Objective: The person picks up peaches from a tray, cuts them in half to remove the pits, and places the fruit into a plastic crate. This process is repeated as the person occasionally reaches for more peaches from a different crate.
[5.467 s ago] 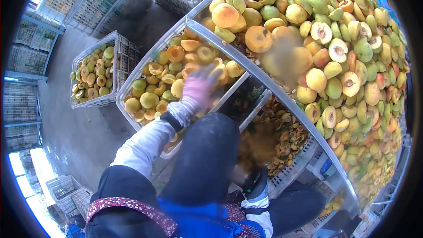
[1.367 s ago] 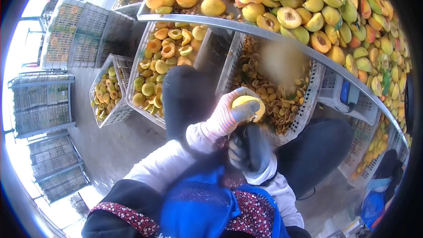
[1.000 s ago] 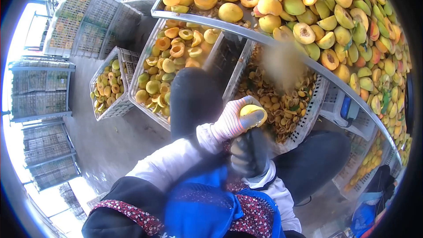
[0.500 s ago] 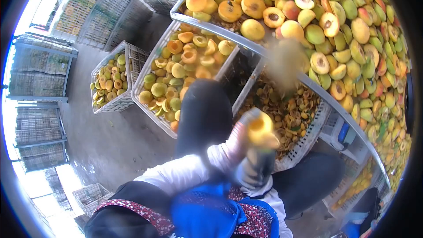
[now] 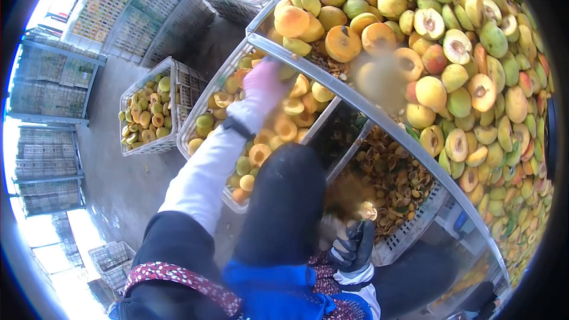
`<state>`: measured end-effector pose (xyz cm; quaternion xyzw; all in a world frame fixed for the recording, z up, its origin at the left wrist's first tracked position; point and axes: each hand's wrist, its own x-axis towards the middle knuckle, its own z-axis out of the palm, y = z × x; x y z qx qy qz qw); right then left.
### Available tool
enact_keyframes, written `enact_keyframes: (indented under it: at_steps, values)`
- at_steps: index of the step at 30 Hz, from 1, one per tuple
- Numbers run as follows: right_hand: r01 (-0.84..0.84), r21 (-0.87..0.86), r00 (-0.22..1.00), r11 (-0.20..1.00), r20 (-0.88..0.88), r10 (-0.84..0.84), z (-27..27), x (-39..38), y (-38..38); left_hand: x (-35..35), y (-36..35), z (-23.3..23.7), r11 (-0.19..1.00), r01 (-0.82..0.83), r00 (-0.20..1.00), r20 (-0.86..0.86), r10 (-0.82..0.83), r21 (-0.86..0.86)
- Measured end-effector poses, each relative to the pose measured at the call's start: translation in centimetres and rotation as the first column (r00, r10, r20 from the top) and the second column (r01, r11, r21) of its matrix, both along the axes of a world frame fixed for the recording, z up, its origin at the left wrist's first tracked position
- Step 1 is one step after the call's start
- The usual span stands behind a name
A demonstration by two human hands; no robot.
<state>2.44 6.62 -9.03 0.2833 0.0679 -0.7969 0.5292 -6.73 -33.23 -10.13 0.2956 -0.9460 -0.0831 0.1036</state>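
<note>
My left hand, in a pinkish glove and blurred by motion, is over the far end of a white crate of yellow peach halves. Its fingers are smeared, and a greenish-yellow piece of fruit shows beside them. My right hand, in a dark grey glove, is low beside my knee with its fingers curled closed. A small pale, shiny piece shows at its fingertips; I cannot tell what it is. Just beyond lies a crate of brownish pits and scraps.
A metal-edged table heaped with whole and halved peaches fills the right side. Another filled crate stands on the floor at the left. Stacked crates rise behind it. An upper crate also holds fruit.
My left hand has gone from beside my right hand, where a hollowed peach half was held, up and left to the crate of halves. My right hand has dropped slightly lower.
</note>
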Motion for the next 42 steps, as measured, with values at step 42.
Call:
enact_keyframes:
  at_steps: [42]
  values:
    - [0.124,0.691,0.527,0.713,-0.654,0.542,-4.9,6.1,3.7,30.5,2.1,-8.7,-0.326,0.022,0.218,0.313,0.924,0.945]
